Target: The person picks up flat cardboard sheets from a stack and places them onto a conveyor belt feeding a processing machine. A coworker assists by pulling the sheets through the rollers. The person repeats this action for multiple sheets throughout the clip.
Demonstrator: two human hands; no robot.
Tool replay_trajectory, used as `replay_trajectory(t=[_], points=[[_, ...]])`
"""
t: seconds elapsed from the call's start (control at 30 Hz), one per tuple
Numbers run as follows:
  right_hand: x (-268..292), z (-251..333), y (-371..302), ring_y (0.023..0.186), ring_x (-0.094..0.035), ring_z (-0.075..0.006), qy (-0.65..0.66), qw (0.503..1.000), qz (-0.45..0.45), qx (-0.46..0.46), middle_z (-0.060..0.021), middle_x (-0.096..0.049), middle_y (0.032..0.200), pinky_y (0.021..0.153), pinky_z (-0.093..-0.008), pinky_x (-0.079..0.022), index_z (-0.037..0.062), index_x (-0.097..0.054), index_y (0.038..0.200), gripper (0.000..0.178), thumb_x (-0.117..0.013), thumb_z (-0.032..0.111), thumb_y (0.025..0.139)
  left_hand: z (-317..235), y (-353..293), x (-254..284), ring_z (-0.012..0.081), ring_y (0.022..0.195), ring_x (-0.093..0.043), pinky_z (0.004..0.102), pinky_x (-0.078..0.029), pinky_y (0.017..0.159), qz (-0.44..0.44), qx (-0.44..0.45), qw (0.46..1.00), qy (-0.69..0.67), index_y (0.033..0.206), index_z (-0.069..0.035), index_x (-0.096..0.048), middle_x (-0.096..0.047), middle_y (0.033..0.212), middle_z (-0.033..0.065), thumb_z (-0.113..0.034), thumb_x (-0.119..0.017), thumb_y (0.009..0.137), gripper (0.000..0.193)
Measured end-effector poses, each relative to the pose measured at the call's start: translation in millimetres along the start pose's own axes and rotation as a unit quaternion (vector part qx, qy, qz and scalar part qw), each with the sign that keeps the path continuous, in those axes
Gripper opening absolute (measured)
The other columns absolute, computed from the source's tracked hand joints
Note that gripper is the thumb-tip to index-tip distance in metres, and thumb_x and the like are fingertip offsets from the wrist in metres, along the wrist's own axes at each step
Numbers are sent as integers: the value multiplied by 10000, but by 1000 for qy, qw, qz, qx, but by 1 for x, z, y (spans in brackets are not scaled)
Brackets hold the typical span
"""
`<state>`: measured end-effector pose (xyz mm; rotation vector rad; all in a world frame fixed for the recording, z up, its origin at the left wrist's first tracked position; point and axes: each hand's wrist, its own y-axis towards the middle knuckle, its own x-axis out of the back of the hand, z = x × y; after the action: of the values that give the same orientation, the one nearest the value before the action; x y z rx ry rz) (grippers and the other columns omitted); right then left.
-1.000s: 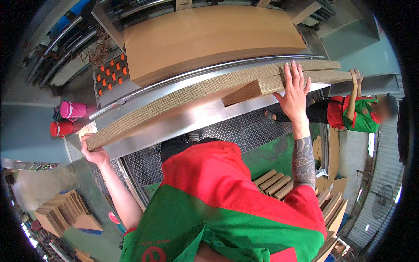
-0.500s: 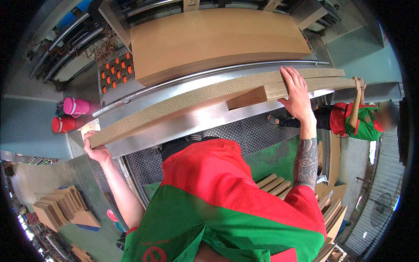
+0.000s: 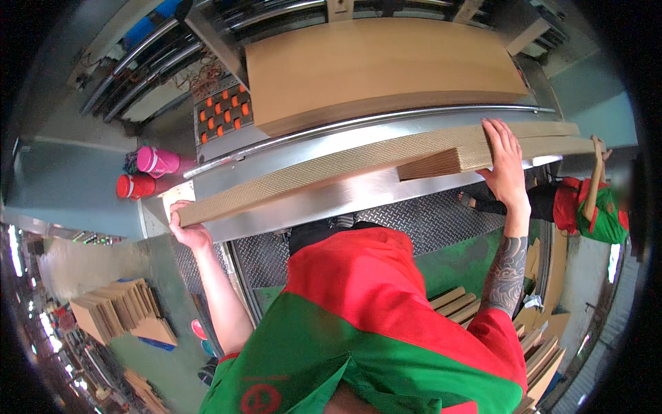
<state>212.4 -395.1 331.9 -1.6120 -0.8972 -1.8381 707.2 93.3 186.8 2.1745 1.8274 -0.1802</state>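
A long stack of corrugated cardboard sheets (image 3: 296,178) stretches across the metal ledge in front of me, its fluted edges facing up. My left hand (image 3: 189,230) grips the stack's left end, the thumb at the corner. Toward the other end, my right hand (image 3: 507,165) spans the edges, fingers over the far side and thumb on the near side. Just left of that hand, a shorter cardboard section (image 3: 431,165) juts out toward me. A co-worker's hands (image 3: 598,146) hold the far right end.
Behind a metal rail (image 3: 372,121) lies a large pile of flat cardboard (image 3: 386,62) on the machine. Orange rollers (image 3: 224,114) and pink and red jugs (image 3: 157,161) are at the left. Cardboard stacks (image 3: 124,310) stand on the floor behind me, left and right.
The whole scene has shifted right in the picture as my head turned. Both my hands keep their places on the cardboard stack, and the co-worker still holds its right end.
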Motion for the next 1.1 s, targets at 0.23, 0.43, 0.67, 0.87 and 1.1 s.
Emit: replay_trajectory(t=[0.23, 0.43, 0.67, 0.87, 1.1], points=[[-7, -2, -1, 1573, -392, -355, -9, 1000, -11, 0, -102, -476, 1637, 1285, -508, -345, 153, -434, 1621, 1097, -913, -14, 648, 1, 1, 3, 238, 978, -596, 412, -470, 927, 13, -11, 1000, 1, 970, -72, -601, -618, 985, 93, -408, -510, 1009, 350], [-7, -3, -3, 1576, -389, -349, -3, 1000, -17, 4, -110, -463, 1654, 1288, -492, -345, 152, -433, 1629, 1110, -896, -52, 641, -1, 0, 1, 239, 1008, -612, 400, -481, 939, 27, -23, 999, 9, 996, -61, -621, -646, 1007, 105, -417, -541, 986, 365], [-9, -5, -3, 1587, -376, -357, -19, 1000, 0, -2, -112, -438, 1685, 1300, -495, -335, 150, -412, 1653, 1122, -874, -79, 657, -12, -1, 6, 258, 1131, -656, 414, -471, 1075, 78, -25, 994, 76, 1168, 5, -680, -710, 1166, 144, -416, -540, 1032, 464], [-11, -6, -4, 1590, -375, -352, -13, 1000, -6, -4, -108, -438, 1688, 1306, -491, -331, 143, -405, 1657, 1133, -870, -88, 651, -56, -16, -12, 285, 1315, -613, 460, -398, 1209, 33, -24, 999, 27, 1406, 14, -660, -666, 1439, 192, -468, -387, 1137, 616], [-12, -6, -4, 1590, -373, -358, -10, 1000, -6, -2, -122, -446, 1681, 1305, -492, -328, 140, -416, 1654, 1145, -880, -89, 632, -167, -1, -71, 343, 1522, -486, 591, -124, 1340, 171, -299, 787, 512, 1585, -99, -563, -570, 1606, 164, -542, -294, 1151, 677]])
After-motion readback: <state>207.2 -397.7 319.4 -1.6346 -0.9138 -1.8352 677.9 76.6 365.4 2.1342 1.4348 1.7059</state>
